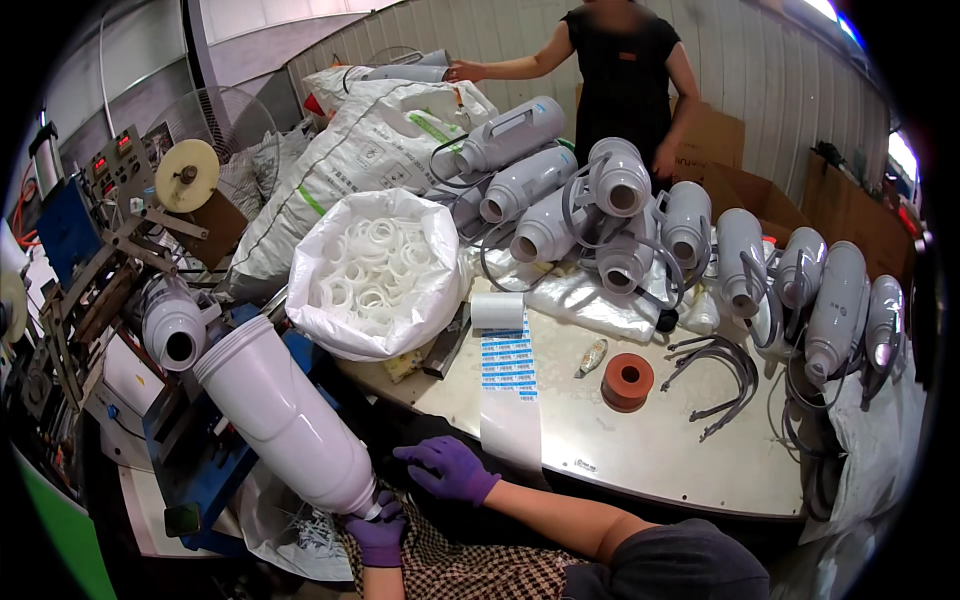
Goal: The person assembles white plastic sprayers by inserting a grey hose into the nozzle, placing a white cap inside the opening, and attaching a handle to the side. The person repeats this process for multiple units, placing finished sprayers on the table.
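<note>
My left hand [378,538], in a purple glove, is closed around the narrow neck end of a pale grey plastic thermos shell [290,425]. The shell slants up to the left, its wide end near a blue machine. My right hand [445,470], also gloved in purple, is off the shell to the right, fingers apart and nothing visible in it. It is between the shell and the table edge. A checked cloth [470,560] covers my lap.
On the table [690,440] lie a label strip [510,362], a red-brown roll [627,382], grey straps [735,385] and several grey thermos flasks [620,185]. A white bag of plastic rings [375,275] stands left. Machinery [110,240] flanks me; a person [620,80] stands across.
</note>
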Demonstrator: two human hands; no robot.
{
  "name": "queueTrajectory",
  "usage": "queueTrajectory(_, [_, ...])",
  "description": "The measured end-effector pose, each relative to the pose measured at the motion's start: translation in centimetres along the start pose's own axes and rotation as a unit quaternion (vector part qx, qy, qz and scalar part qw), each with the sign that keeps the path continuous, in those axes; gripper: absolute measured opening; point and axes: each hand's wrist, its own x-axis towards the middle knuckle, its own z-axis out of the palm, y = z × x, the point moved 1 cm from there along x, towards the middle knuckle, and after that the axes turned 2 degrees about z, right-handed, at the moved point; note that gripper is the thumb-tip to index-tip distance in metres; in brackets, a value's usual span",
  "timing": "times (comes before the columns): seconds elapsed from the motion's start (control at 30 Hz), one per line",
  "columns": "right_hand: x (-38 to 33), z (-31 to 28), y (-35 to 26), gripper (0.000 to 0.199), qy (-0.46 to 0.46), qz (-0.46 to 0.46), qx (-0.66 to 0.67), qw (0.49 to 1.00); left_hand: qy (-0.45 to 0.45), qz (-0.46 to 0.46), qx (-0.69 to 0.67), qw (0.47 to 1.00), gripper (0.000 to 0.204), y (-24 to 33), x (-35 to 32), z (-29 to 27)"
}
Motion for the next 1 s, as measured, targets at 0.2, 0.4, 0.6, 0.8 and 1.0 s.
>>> queueTrajectory(0.2, [0.1, 0.1, -0.1, 0.035, 0.01, -0.011, 0.001, 1.0, -0.031, 0.03, 0.055, 0.998, 0.062, 1.3, 1.2, -2.3])
queueTrajectory(0.4, [0.1, -0.1, -0.2, 0.031, 0.025, -0.021, -0.005, 0.999, -0.067, 0.018, 0.051, 0.996, 0.067, 1.1, 1.3, -2.0])
queueTrajectory(0.6, [0.0, -0.3, -0.3, 0.032, 0.027, -0.014, 0.009, 1.0, -0.058, -0.007, 0.064, 0.996, 0.065, 1.4, 0.9, -2.2])
queueTrajectory(0.8, [0.0, -0.1, -0.3, 0.034, 0.01, -0.001, 0.02, 1.0, -0.065, -0.016, 0.092, 0.994, 0.06, 2.6, 0.9, -4.3])
queueTrajectory(1.0, [-0.3, -0.9, 0.3, 0.033, 0.007, 0.014, 0.021, 1.0, -0.11, -0.015, 0.088, 0.99, 0.061, 0.8, 1.4, -3.0])
